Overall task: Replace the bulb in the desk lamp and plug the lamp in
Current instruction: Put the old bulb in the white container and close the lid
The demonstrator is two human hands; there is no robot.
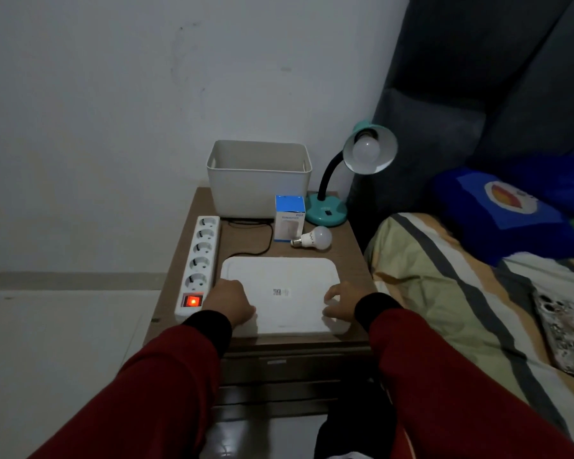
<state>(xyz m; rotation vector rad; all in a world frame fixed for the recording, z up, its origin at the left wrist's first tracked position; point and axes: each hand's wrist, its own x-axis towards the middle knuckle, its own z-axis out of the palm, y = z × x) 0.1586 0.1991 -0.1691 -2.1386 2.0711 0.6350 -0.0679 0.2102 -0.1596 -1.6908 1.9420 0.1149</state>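
My left hand's [231,303] fingers are curled, grip unclear, my right hand's [342,304] rest loose on the tray [279,273]; I steady the lamp shade [387,140] first, then unscrew its bulb [365,150].

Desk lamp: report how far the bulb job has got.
A bulb sits in the lamp and a loose bulb lies beside the box, so the swap looks not yet begun. In hand: nothing; the left hand and right hand rest on the white tray. Left: swap bulbs and plug in; the power strip sockets are empty.
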